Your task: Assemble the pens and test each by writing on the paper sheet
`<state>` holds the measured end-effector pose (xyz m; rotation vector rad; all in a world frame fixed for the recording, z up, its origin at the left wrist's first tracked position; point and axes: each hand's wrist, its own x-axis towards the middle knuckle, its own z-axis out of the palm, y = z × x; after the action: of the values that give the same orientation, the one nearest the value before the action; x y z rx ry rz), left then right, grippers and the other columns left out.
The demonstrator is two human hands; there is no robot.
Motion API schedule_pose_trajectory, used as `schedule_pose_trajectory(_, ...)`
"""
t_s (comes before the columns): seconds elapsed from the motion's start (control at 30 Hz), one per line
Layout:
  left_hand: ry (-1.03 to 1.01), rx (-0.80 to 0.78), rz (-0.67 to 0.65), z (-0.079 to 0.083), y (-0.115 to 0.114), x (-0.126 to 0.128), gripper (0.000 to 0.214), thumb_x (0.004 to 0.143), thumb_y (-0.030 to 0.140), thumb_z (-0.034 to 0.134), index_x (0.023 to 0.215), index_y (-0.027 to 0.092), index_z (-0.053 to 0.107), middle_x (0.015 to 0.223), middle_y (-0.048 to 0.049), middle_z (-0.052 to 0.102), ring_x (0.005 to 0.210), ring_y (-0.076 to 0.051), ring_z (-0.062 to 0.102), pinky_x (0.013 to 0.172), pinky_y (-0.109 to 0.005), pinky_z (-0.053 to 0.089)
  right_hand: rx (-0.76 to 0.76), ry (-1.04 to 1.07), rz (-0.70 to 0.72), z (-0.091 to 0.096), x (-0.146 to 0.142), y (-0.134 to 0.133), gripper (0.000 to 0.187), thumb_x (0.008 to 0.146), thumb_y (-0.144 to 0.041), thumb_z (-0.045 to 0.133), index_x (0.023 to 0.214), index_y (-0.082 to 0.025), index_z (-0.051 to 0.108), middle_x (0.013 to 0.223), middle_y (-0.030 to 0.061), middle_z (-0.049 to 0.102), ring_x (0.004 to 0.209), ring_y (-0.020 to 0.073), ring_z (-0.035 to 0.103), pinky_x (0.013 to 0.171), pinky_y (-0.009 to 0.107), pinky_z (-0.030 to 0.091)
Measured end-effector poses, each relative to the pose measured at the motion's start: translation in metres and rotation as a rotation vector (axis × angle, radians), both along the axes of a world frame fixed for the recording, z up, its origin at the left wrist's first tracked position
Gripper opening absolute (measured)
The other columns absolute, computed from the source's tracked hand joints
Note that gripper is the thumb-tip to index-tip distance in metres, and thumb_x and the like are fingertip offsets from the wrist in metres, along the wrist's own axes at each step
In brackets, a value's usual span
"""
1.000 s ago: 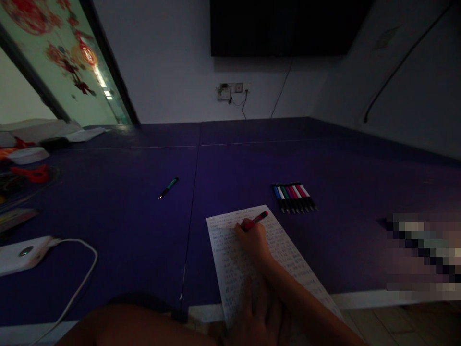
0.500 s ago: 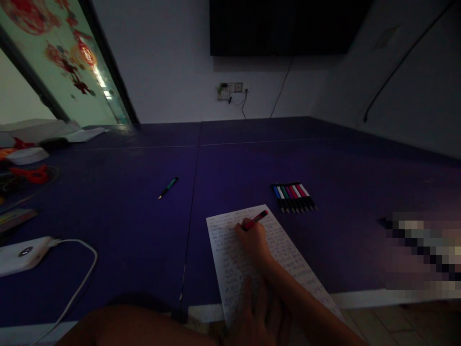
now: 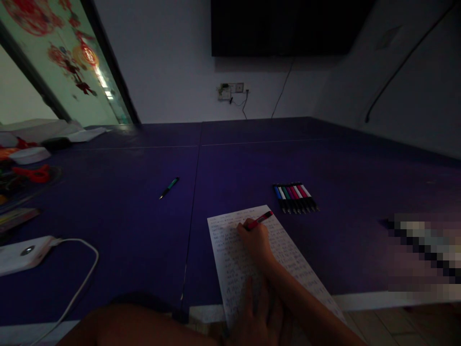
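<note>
Head view, pretty dim room, so bear with me: my right hand has its fingers pinched tight around the red pen, normal writing grip, thumb side hidden from this angle. The pen's long axis runs from roughly 8 o'clock at the tip to 2 o'clock at the back end, which sticks out past my knuckles. The tip sits on the sheet of paper near its top, a bit left of centre. The sheet itself lies slanted, long axis about 11 to 5 o'clock, with its near end running off the edge of the blue table towards me. My left hand lies flat, fingers spread and holding nothing, on the near end of the sheet at 6 o'clock from the writing hand, right beside my right forearm. So the right hand is the one on the pen, the left only touches paper. Off at 2 o'clock from the pen tip there's a row of pens lined up side by side, near the sheet's top corner but not touching it, and a lone green pen lies well apart at 10 o'clock
</note>
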<state>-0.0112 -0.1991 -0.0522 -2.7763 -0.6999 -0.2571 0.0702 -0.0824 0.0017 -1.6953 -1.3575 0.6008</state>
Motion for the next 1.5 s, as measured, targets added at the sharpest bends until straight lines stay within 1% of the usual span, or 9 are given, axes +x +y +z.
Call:
schedule_pose_trajectory(0.13, 0.008, -0.011, -0.021, -0.001, 0.0, 0.002, 0.044, 0.082, 0.029, 0.034, 0.125, 0.02, 0.033, 0.126, -0.0093, 0.041, 0.114, -0.029, 0.034, 0.089, -0.053, 0.026, -0.005, 0.009, 0.0, 0.0, 0.0, 0.0, 0.021, 0.062, -0.026, 0.044, 0.043, -0.019, 0.037, 0.035, -0.0052, 0.034, 0.036, 0.0082, 0.034, 0.037, 0.02, 0.023)
schedule_pose_trajectory(0.43, -0.002, -0.028, 0.025, 0.002, -0.001, 0.005, 0.044, 0.082, 0.03, 0.036, 0.125, 0.02, 0.033, 0.124, -0.0103, 0.042, 0.111, -0.029, 0.037, 0.085, -0.051, 0.031, 0.012, 0.006, -0.003, -0.002, 0.0, 0.001, 0.021, 0.062, -0.027, 0.044, 0.043, -0.019, 0.037, 0.034, -0.0053, 0.035, 0.036, 0.0081, 0.034, 0.037, 0.02, 0.023)
schedule_pose_trajectory(0.67, 0.002, -0.04, 0.074, -0.004, -0.001, 0.003, 0.045, 0.083, 0.029, 0.034, 0.127, 0.023, 0.03, 0.126, -0.009, 0.041, 0.112, -0.029, 0.036, 0.087, -0.052, 0.028, 0.007, -0.02, -0.004, 0.0, 0.0, 0.001, 0.023, 0.061, -0.027, 0.044, 0.041, -0.02, 0.035, 0.034, -0.0047, 0.036, 0.036, 0.0085, 0.035, 0.038, 0.02, 0.024)
schedule_pose_trajectory(0.77, -0.01, 0.027, 0.043, -0.004, -0.001, 0.002, 0.044, 0.082, 0.03, 0.033, 0.126, 0.024, 0.031, 0.127, -0.0069, 0.04, 0.114, -0.028, 0.034, 0.089, -0.051, 0.026, 0.027, -0.048, -0.001, 0.001, -0.001, 0.001, 0.022, 0.061, -0.026, 0.044, 0.041, -0.02, 0.036, 0.034, -0.0043, 0.037, 0.036, 0.0087, 0.036, 0.039, 0.02, 0.024)
schedule_pose_trajectory(0.9, -0.073, 0.115, 0.024, 0.002, -0.001, 0.005, 0.041, 0.084, 0.03, 0.03, 0.122, 0.018, 0.039, 0.121, -0.0081, 0.046, 0.112, -0.03, 0.035, 0.087, -0.05, 0.028, 0.019, -0.032, -0.006, 0.001, -0.001, 0.001, 0.022, 0.061, -0.025, 0.044, 0.042, -0.02, 0.036, 0.035, -0.004, 0.039, 0.036, 0.0085, 0.036, 0.039, 0.02, 0.025)
schedule_pose_trajectory(1.03, -0.061, 0.096, 0.009, 0.007, 0.0, 0.009, 0.039, 0.084, 0.028, 0.03, 0.12, 0.015, 0.041, 0.119, -0.0103, 0.047, 0.109, -0.03, 0.039, 0.083, -0.05, 0.031, -0.001, -0.025, 0.005, 0.001, -0.001, 0.001, 0.023, 0.061, -0.025, 0.044, 0.042, -0.02, 0.034, 0.035, -0.0042, 0.037, 0.036, 0.0084, 0.036, 0.039, 0.02, 0.024)
schedule_pose_trajectory(1.17, -0.031, 0.068, 0.008, 0.005, 0.0, 0.006, 0.04, 0.084, 0.027, 0.032, 0.122, 0.016, 0.038, 0.122, -0.0111, 0.044, 0.109, -0.03, 0.039, 0.084, -0.05, 0.031, -0.004, -0.032, -0.001, 0.001, -0.001, 0.001, 0.022, 0.061, -0.024, 0.043, 0.042, -0.02, 0.033, 0.036, -0.0042, 0.037, 0.036, 0.0083, 0.036, 0.039, 0.02, 0.024)
schedule_pose_trajectory(1.4, 0.011, 0.011, -0.015, 0.001, 0.0, -0.002, 0.044, 0.082, 0.029, 0.033, 0.126, 0.022, 0.032, 0.129, -0.0081, 0.037, 0.116, -0.029, 0.032, 0.091, -0.052, 0.026, 0.009, -0.065, 0.031, -0.001, 0.0, 0.001, 0.022, 0.062, -0.025, 0.043, 0.042, -0.02, 0.033, 0.036, -0.0038, 0.037, 0.037, 0.0085, 0.035, 0.04, 0.021, 0.024)
schedule_pose_trajectory(1.5, 0.002, 0.031, -0.018, 0.0, 0.0, -0.002, 0.044, 0.082, 0.029, 0.033, 0.126, 0.021, 0.032, 0.129, -0.0089, 0.037, 0.118, -0.03, 0.029, 0.092, -0.053, 0.023, -0.004, -0.065, 0.028, -0.001, 0.0, 0.001, 0.021, 0.062, -0.024, 0.043, 0.043, -0.02, 0.034, 0.037, -0.0039, 0.037, 0.037, 0.0085, 0.035, 0.041, 0.021, 0.024)
